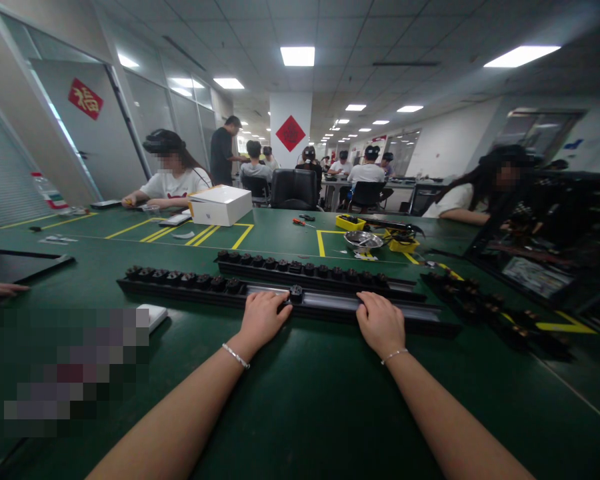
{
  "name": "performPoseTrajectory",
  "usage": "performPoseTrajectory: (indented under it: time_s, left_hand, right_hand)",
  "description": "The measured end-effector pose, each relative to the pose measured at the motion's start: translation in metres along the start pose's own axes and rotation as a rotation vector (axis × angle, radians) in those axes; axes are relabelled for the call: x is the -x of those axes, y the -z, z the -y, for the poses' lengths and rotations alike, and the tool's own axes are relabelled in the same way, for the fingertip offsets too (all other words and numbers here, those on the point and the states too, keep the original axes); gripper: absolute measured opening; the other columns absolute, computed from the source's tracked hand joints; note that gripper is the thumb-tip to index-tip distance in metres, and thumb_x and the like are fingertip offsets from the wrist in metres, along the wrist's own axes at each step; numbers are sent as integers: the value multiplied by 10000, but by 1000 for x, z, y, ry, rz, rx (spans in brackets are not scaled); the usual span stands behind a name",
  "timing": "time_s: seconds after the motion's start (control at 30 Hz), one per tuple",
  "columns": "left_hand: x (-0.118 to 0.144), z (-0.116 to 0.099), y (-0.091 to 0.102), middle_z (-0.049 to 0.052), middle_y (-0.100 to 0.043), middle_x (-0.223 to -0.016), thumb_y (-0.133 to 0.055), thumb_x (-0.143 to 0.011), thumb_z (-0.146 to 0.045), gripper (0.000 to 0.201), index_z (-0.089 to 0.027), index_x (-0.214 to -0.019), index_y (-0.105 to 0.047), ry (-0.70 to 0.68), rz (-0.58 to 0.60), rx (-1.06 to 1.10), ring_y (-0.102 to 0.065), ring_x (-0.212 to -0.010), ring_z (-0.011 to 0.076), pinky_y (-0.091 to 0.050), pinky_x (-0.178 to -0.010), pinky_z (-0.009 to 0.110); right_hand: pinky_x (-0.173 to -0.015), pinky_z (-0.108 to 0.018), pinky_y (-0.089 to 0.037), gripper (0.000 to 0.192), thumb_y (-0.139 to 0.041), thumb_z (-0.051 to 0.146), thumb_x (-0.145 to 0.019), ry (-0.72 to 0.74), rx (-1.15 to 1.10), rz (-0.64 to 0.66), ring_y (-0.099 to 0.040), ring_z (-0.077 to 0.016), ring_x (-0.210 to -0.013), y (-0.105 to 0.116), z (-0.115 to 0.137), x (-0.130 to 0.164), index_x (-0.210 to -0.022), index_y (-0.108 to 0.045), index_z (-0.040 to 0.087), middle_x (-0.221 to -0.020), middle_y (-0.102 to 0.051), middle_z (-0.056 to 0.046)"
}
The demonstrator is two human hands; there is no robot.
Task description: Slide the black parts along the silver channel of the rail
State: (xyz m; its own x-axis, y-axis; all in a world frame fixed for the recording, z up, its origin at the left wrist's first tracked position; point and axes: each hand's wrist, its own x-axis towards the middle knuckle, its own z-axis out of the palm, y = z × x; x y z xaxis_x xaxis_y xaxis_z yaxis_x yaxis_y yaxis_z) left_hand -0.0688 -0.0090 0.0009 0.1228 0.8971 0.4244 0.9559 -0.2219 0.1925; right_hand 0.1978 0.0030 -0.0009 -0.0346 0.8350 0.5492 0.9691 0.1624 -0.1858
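Note:
A long black rail [330, 302] with a pale inner channel lies across the green table in front of me. Several black socket-like modules [175, 276] sit in a row along its left part, and one single module [296, 293] sits apart from them near the middle. My left hand [263, 317] is closed on the rail's near edge, its fingertips just left of that single module. Farther right, my right hand [384, 323] grips the same rail. Just behind it lies a second black rail [400, 285], filled with similar modules along most of its length.
Loose black modules [500, 313] lie to the right, near a dark open-framed unit [545, 247]. Behind the rails stand a metal bowl [363, 240], a yellow bin [350, 222] and a white box [221, 205]. Another person's hand [3, 291] rests at the left edge.

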Motion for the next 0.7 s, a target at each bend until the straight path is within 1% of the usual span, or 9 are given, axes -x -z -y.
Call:
performPoseTrajectory:
  time_s: [0.27, 0.47, 0.7]
  left_hand:
    - [0, -5, 5, 43, -661, -979, -462, -870, -451, 383, -299, -1198, -588, 23, 39, -5, -556, -968, 228, -338, -900, 407]
    - [0, -6, 5, 46, -653, -958, -447, -871, -465, 397, -306, -1209, -581, 12, 44, -23, -553, -953, 240, -337, -885, 416]
    - [0, -7, 7, 42, -635, -946, -442, -871, -473, 404, -324, -1226, -564, 14, 59, -31, -541, -948, 234, -326, -887, 412]
  right_hand:
    - [-918, -370, -351, 369, -377, 228, -844, 15, -4, -17, -516, -203, -1126, -2, -1, 0, -1110, -632, 203, -1164, -641, -56]
    - [-911, -367, -351, 368, -377, 227, -844, 2, 4, -16, -515, -201, -1124, -2, -1, 0, -1109, -631, 205, -1173, -636, -51]
    - [-914, -373, -356, 363, -386, 226, -841, 0, 8, -16, -521, -201, -1121, -1, 0, 0, -1105, -634, 200, -1161, -643, -53]
